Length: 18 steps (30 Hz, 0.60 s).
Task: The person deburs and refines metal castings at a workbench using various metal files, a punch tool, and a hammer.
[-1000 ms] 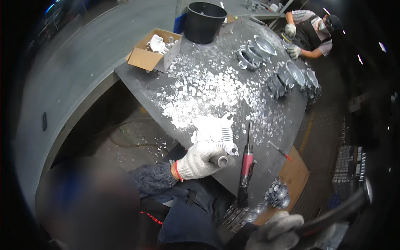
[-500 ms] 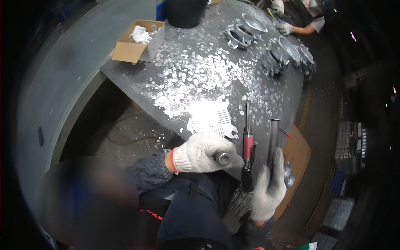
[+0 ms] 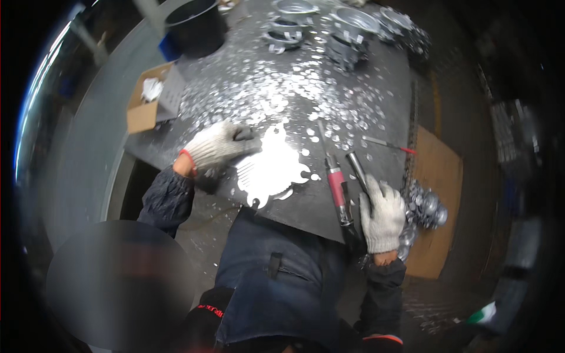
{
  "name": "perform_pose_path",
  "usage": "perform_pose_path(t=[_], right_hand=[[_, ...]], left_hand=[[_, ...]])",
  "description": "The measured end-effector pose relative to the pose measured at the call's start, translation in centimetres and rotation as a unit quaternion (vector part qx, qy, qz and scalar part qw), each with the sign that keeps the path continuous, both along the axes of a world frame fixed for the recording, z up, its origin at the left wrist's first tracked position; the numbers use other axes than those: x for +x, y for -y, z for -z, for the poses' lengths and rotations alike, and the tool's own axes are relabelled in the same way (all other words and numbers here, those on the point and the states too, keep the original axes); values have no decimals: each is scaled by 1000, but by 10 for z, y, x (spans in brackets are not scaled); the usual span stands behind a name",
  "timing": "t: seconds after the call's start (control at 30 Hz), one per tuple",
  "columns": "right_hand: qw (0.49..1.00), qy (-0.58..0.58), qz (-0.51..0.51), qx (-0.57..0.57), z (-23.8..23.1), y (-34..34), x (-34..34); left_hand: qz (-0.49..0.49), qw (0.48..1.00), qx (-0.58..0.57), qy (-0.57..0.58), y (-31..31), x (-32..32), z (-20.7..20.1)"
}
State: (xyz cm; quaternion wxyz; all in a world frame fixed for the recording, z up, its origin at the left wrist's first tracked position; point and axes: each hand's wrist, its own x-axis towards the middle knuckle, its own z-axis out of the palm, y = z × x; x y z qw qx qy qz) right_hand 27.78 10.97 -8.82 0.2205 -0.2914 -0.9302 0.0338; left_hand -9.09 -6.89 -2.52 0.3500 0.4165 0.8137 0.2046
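Note:
My left hand (image 3: 218, 147), in a white knit glove, is at the upper left edge of a shiny finned metal casting (image 3: 275, 165). Its fingers look bent onto that edge, though glare and blur soften the contact. The casting lies flat near the table's front edge. My right hand (image 3: 382, 217), also gloved, is closed round the lower end of a grey metal bar (image 3: 356, 166); the bar's far end points away from me. Between the hands, a red and black air tool (image 3: 336, 185) with a thin shaft lies on the table.
Small bright metal discs (image 3: 282, 88) are scattered over the dark table (image 3: 294, 207). An open cardboard box (image 3: 170, 94) and a black bucket (image 3: 197, 29) stand left. Round castings (image 3: 353, 23) are at the back. A red-handled thin tool (image 3: 391, 145) and a cardboard sheet (image 3: 438, 235) are right.
My left hand has moved left to the casting, and the round metal end seen at it no longer shows. The casting's finned side now faces left. My right hand has moved farther forward.

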Motion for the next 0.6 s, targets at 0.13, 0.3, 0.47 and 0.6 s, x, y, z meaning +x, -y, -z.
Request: perform_pose_path(t=[0.13, 0.3, 0.47, 0.6], right_hand=[[999, -33, 29, -26, -2, 0, 12], [959, -204, 195, -36, 18, -8, 89], [829, -175, 499, -183, 140, -49, 223], [623, -67, 678, -384, 269, -60, 324]], left_hand=[[54, 998, -16, -8, -22, -10, -1], [104, 987, -123, 20, -38, -24, -13], [47, 986, -148, 61, -52, -25, -25], [54, 973, -209, 77, -84, -5, -53]])
